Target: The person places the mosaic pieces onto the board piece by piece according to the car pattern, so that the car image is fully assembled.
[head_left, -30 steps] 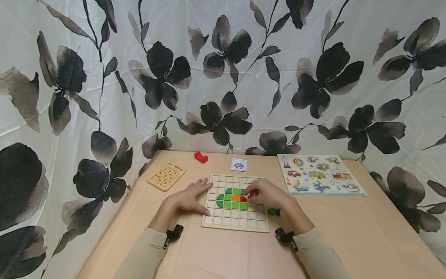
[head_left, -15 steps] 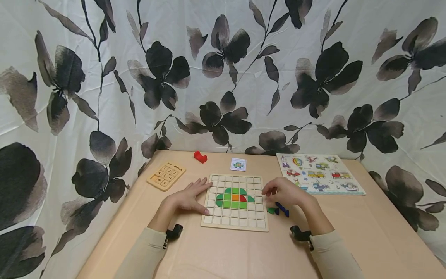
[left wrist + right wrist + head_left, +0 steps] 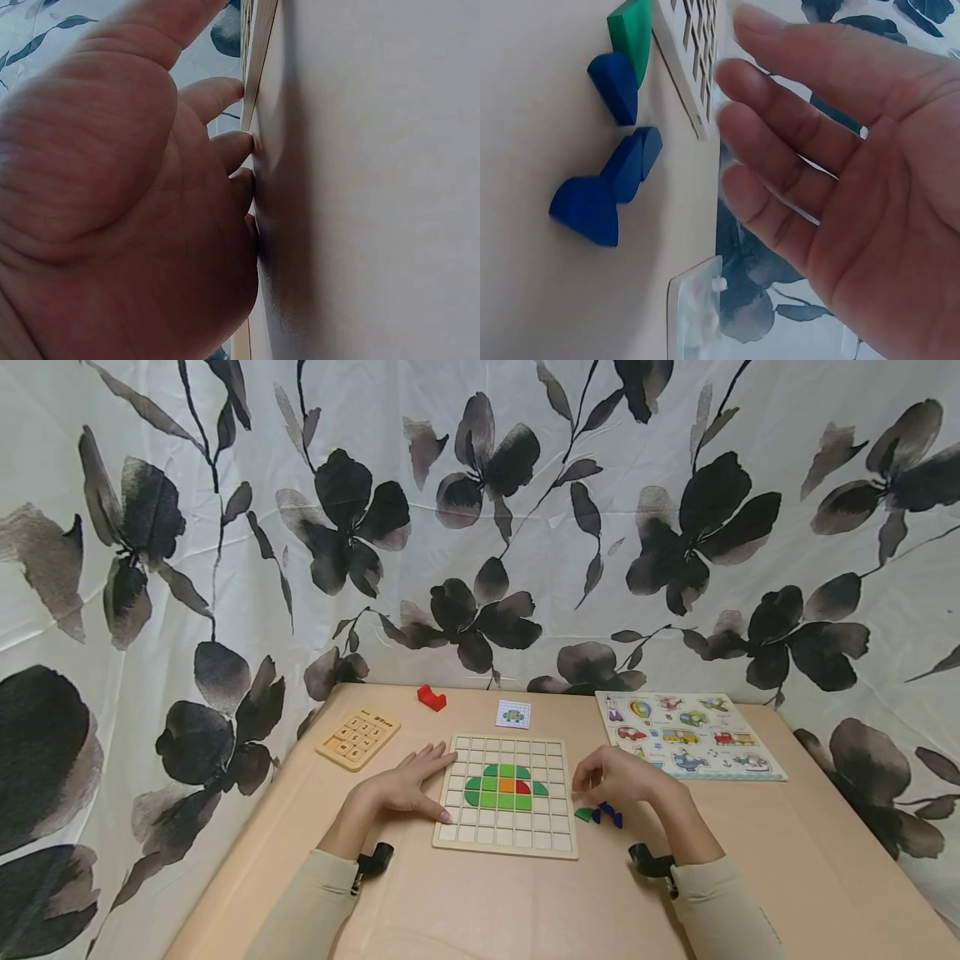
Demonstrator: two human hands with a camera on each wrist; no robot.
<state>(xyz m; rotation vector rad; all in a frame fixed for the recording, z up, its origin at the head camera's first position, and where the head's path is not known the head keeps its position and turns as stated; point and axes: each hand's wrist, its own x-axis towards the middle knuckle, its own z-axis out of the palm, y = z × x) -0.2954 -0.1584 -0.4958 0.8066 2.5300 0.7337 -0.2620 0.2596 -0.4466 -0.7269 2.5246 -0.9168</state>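
Note:
A wooden grid board [image 3: 506, 841] lies mid-table, bearing a shape of green pieces [image 3: 489, 798], one orange piece [image 3: 507, 785] and one red piece [image 3: 522, 786]. My left hand [image 3: 405, 787] rests at the board's left edge, thumb and fingers spread. Just off the right edge hovers my right hand [image 3: 618, 774]; its fingers are loosely bent and nothing shows between them in the right wrist view. Beneath it on the table lie a loose green piece [image 3: 632, 34] and several blue pieces [image 3: 589, 211], partly shaded by the hand in the head view.
Behind the board stands a small picture card [image 3: 513, 714] showing a similar coloured shape. A wooden number board [image 3: 358, 739] lies at the left, with a red block [image 3: 432, 697] farther back. At the right is a picture puzzle board [image 3: 690, 737]. A floral curtain [image 3: 480, 527] hangs behind the table.
My right hand has moved right, off the board, uncovering a green piece beside the red one. The blue pieces now show more. My left hand stays in place.

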